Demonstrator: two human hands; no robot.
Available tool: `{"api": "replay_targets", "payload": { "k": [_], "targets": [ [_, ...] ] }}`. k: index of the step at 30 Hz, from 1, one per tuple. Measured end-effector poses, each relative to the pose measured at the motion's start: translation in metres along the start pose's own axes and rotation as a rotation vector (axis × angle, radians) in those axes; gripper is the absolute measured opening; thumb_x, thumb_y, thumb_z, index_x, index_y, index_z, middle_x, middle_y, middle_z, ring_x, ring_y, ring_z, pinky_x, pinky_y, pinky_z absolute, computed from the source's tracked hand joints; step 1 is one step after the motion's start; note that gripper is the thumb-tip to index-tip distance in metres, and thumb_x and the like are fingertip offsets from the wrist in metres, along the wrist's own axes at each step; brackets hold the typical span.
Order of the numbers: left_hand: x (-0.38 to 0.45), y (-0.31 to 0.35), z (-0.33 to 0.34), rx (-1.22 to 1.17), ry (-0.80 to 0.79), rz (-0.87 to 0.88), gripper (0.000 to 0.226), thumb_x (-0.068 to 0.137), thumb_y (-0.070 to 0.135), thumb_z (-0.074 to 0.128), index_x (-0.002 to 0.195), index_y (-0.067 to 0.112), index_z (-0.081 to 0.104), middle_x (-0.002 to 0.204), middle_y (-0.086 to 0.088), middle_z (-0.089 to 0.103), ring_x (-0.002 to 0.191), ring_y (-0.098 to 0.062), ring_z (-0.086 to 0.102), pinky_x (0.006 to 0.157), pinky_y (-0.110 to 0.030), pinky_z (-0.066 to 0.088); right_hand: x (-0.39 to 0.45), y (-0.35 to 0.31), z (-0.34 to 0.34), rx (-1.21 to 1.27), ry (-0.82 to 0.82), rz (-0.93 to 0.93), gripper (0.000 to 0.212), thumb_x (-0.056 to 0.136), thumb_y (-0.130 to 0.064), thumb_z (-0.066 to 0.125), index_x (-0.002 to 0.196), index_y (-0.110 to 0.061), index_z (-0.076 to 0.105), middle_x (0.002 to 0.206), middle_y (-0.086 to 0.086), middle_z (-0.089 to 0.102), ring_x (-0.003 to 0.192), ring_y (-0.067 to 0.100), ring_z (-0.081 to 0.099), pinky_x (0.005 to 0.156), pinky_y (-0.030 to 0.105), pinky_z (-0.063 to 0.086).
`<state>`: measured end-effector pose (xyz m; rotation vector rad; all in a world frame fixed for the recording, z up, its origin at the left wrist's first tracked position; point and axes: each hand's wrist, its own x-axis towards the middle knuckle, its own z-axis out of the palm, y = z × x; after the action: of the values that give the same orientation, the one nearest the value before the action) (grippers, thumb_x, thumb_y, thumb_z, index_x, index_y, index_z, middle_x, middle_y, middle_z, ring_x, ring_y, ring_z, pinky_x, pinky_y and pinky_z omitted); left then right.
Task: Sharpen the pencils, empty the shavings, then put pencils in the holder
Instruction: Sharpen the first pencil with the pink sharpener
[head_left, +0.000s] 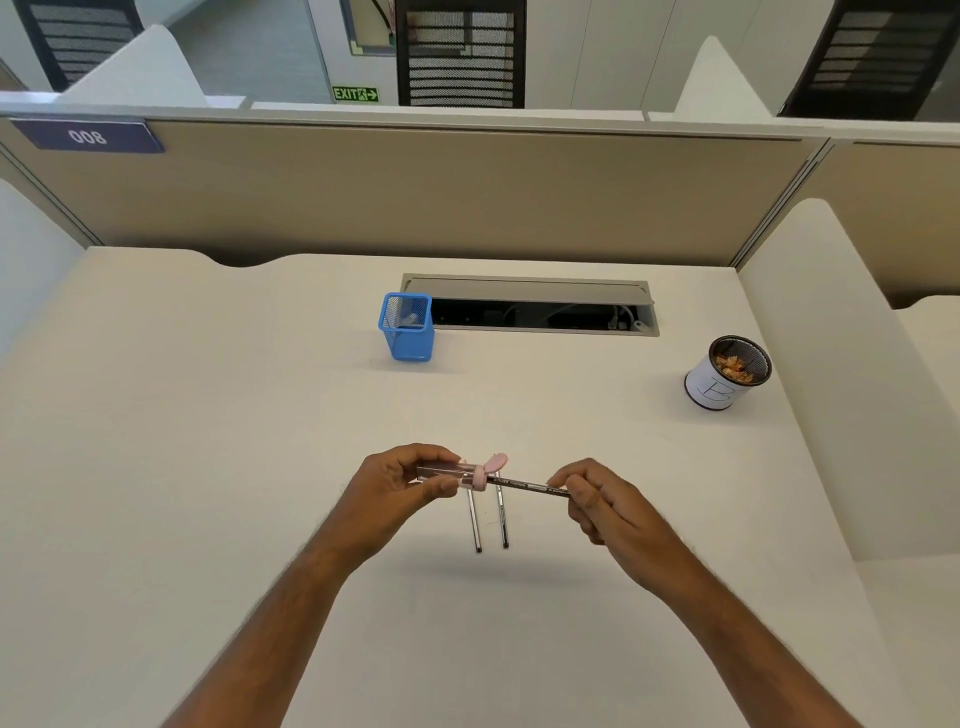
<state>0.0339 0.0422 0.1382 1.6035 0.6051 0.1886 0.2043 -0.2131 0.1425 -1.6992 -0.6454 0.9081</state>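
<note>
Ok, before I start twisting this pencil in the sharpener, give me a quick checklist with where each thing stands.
1. Left hand grips the pink sharpener: ok.
2. Right hand grips the dark pencil: ok.
3. Pencil tip seated in the sharpener: looks ok, tip hidden.
4. Two spare pencils lying on the desk, below the hands: ok.
5. Shavings cup upright, open: ok.
6. Blue mesh holder upright: ok.

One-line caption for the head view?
Left hand holds sharpener, right hand feeds pencil; two pencils wait below.
</note>
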Motion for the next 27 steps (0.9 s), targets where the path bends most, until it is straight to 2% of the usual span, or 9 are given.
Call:
{"api": "replay_targets", "payload": {
  "k": [3,6,8,11,13,15,18,22,27],
  "targets": [
    [0.000,0.000,0.002,-0.010,0.019,-0.002,0.034,0.095,0.012,0.087,0.106,0.044,0.086,0.111,0.010,0.088,0.104,-0.010,0.083,0.086,-0.015,0.062,-0.001,0.002,-0.003,-0.119,0.024,-0.049,0.022,0.101,-0.049,0.055,0.112,-0.031,0.064,0.078,-0.005,0.055,0.070,0.016,0.045,0.065,0.030,0.042],
    [0.001,0.001,0.002,-0.020,0.025,-0.007,0.033,0.095,0.011,0.087,0.107,0.042,0.086,0.110,0.010,0.088,0.102,-0.008,0.083,0.085,-0.013,0.061,-0.001,0.001,-0.005,-0.230,0.120,-0.122,0.015,0.099,-0.047,0.062,0.108,-0.036,0.069,0.084,-0.007,0.069,0.069,0.013,0.060,0.066,0.026,0.050],
    [0.002,0.002,0.003,-0.018,0.022,-0.004,0.032,0.094,0.011,0.088,0.107,0.039,0.086,0.109,0.009,0.089,0.100,-0.007,0.083,0.084,-0.012,0.060,-0.002,0.002,-0.006,-0.268,0.167,-0.178,0.008,0.100,-0.037,0.068,0.107,-0.040,0.073,0.091,-0.010,0.076,0.076,0.013,0.069,0.068,0.016,0.050],
    [0.003,0.004,0.001,-0.017,0.020,-0.001,0.030,0.094,0.012,0.089,0.109,0.037,0.086,0.110,0.008,0.089,0.101,-0.009,0.084,0.084,-0.013,0.061,-0.004,0.002,-0.006,-0.278,0.179,-0.238,0.021,0.102,-0.017,0.072,0.107,-0.038,0.076,0.091,-0.010,0.077,0.079,0.015,0.073,0.073,0.013,0.052],
    [0.002,0.005,0.000,0.002,0.018,0.010,0.029,0.094,0.013,0.089,0.109,0.038,0.086,0.110,0.009,0.088,0.103,-0.009,0.083,0.085,-0.013,0.061,-0.004,0.000,-0.004,-0.258,0.173,-0.229,0.020,0.103,-0.016,0.071,0.105,-0.034,0.077,0.082,-0.007,0.075,0.071,0.014,0.071,0.072,0.014,0.052],
    [0.002,0.005,0.000,0.003,0.010,0.019,0.030,0.094,0.012,0.088,0.109,0.038,0.086,0.110,0.010,0.088,0.103,-0.009,0.083,0.085,-0.014,0.061,-0.002,-0.002,-0.004,-0.181,0.163,-0.173,0.017,0.105,-0.022,0.064,0.097,-0.030,0.077,0.067,-0.003,0.068,0.060,0.009,0.064,0.068,0.015,0.049],
    [0.001,0.004,0.004,0.010,-0.002,0.028,0.032,0.094,0.008,0.087,0.109,0.037,0.086,0.111,0.009,0.088,0.104,-0.010,0.082,0.087,-0.016,0.062,0.001,-0.004,-0.006,-0.074,0.110,-0.039,0.030,0.105,-0.035,0.056,0.087,-0.022,0.076,0.051,-0.001,0.056,0.049,0.007,0.053,0.062,0.014,0.045],
    [0.001,0.003,0.008,0.006,-0.002,0.018,0.033,0.094,0.006,0.087,0.107,0.037,0.086,0.110,0.010,0.088,0.102,-0.008,0.083,0.084,-0.014,0.061,0.003,-0.001,-0.011,-0.081,0.083,-0.023,0.031,0.105,-0.039,0.052,0.091,-0.027,0.078,0.056,-0.004,0.051,0.049,0.014,0.045,0.055,0.020,0.041],
    [0.005,0.006,0.007,-0.008,0.031,0.016,0.038,0.094,0.009,0.088,0.103,0.046,0.086,0.109,0.010,0.088,0.100,-0.008,0.083,0.083,-0.014,0.061,0.001,0.001,-0.013,-0.086,0.058,-0.063,0.027,0.101,-0.050,0.054,0.116,-0.031,0.065,0.077,-0.010,0.051,0.069,0.014,0.042,0.062,0.025,0.038]
  ]
}}
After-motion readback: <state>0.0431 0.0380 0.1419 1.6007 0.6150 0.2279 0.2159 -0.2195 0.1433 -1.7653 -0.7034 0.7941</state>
